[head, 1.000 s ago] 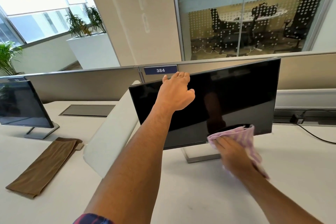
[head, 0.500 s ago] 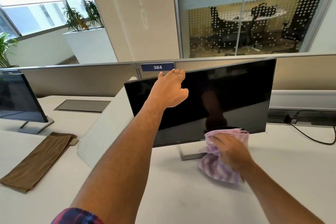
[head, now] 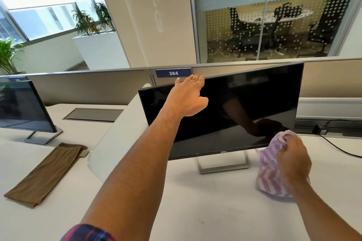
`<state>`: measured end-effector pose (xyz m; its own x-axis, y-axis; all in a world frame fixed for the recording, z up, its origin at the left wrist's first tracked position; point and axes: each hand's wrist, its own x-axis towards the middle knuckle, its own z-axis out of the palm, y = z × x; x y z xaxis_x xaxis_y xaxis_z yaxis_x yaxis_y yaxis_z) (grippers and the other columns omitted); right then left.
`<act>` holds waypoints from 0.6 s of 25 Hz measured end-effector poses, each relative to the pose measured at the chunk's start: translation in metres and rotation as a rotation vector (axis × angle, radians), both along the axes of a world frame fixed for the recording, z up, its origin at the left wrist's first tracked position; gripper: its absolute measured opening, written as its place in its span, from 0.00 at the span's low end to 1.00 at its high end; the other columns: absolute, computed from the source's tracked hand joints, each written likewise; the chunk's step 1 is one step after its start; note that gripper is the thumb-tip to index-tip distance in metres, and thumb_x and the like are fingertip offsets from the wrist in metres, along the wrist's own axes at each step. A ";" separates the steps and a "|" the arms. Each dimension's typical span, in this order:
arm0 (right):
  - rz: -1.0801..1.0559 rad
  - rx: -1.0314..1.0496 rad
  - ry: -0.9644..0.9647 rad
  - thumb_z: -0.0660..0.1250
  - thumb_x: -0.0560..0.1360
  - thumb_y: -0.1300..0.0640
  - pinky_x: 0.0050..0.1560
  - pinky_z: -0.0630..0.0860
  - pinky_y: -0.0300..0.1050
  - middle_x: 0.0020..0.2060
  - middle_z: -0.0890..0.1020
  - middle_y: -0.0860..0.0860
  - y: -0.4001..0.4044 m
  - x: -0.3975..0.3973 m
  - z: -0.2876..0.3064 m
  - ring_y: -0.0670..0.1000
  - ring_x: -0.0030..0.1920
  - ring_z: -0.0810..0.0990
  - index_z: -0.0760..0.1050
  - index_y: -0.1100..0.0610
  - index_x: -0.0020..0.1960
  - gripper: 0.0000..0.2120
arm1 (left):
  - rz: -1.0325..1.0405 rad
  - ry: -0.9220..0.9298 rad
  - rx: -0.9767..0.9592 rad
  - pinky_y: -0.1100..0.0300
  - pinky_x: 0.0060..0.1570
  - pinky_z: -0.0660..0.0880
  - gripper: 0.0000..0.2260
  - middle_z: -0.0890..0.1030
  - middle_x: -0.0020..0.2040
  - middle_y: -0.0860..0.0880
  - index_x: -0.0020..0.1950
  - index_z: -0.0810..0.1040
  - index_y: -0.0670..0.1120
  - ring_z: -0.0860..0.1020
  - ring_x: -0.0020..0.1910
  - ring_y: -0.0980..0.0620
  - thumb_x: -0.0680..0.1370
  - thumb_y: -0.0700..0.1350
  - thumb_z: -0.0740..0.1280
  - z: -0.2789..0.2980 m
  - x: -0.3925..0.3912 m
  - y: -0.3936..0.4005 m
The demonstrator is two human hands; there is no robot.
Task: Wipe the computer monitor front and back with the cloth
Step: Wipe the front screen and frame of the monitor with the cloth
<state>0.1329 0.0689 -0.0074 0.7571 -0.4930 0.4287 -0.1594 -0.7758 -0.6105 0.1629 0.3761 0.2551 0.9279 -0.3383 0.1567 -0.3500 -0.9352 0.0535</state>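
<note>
A black monitor (head: 244, 103) on a silver stand (head: 221, 166) faces me on the white desk, its screen dark. My left hand (head: 188, 98) grips the monitor's top edge, fingers hooked over the back and thumb on the screen. My right hand (head: 293, 156) holds a bunched pink-and-white striped cloth (head: 270, 170) against the screen's lower right corner. Part of the cloth hangs down toward the desk.
A second monitor (head: 23, 107) stands at the far left. A folded brown cloth (head: 45, 174) lies on the left desk, beyond a curved white divider (head: 109, 139). A black cable (head: 340, 148) runs along the desk at the right. A low partition (head: 88, 86) backs the desk.
My right hand has carried the cloth along the bottom of the screen from the middle to the lower right corner. The left hand keeps its hold on the top edge.
</note>
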 end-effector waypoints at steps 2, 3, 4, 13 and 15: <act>0.079 0.003 0.010 0.63 0.76 0.66 0.42 0.77 0.52 0.50 0.81 0.62 0.029 -0.002 -0.008 0.64 0.44 0.80 0.77 0.63 0.56 0.10 | -0.004 0.000 -0.002 0.41 0.78 0.50 0.32 0.56 0.81 0.47 0.81 0.54 0.45 0.53 0.80 0.49 0.79 0.51 0.60 0.000 0.000 0.000; 0.139 -0.017 -0.004 0.63 0.75 0.65 0.41 0.75 0.49 0.48 0.80 0.59 0.045 -0.004 -0.012 0.61 0.43 0.80 0.77 0.61 0.54 0.09 | -0.004 0.000 -0.003 0.41 0.78 0.50 0.32 0.57 0.81 0.47 0.81 0.54 0.45 0.53 0.80 0.49 0.79 0.51 0.60 0.000 0.001 0.001; 0.238 -0.079 -0.032 0.64 0.74 0.65 0.39 0.74 0.47 0.47 0.79 0.58 0.061 -0.009 -0.014 0.59 0.41 0.79 0.77 0.60 0.53 0.09 | -0.004 0.002 -0.002 0.41 0.78 0.50 0.33 0.57 0.81 0.47 0.81 0.54 0.45 0.53 0.80 0.48 0.79 0.51 0.60 0.000 0.000 0.001; 0.395 -0.236 -0.221 0.55 0.82 0.55 0.54 0.78 0.52 0.59 0.80 0.55 0.089 0.018 0.049 0.58 0.57 0.79 0.77 0.59 0.64 0.17 | -0.046 0.044 0.024 0.45 0.78 0.48 0.34 0.53 0.82 0.47 0.82 0.50 0.46 0.50 0.81 0.50 0.78 0.48 0.59 0.004 -0.003 0.008; 0.131 -0.080 -0.343 0.60 0.80 0.59 0.47 0.78 0.56 0.54 0.79 0.61 0.071 0.026 0.069 0.63 0.51 0.78 0.76 0.62 0.61 0.12 | -0.063 0.054 -0.004 0.46 0.79 0.47 0.34 0.53 0.82 0.48 0.82 0.50 0.46 0.49 0.81 0.51 0.78 0.47 0.59 0.003 -0.003 0.010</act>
<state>0.1587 0.1403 0.0616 0.6171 -0.3560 0.7018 0.1478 -0.8236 -0.5476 0.1599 0.3865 0.2581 0.9117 -0.3962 0.1089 -0.4052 -0.9110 0.0776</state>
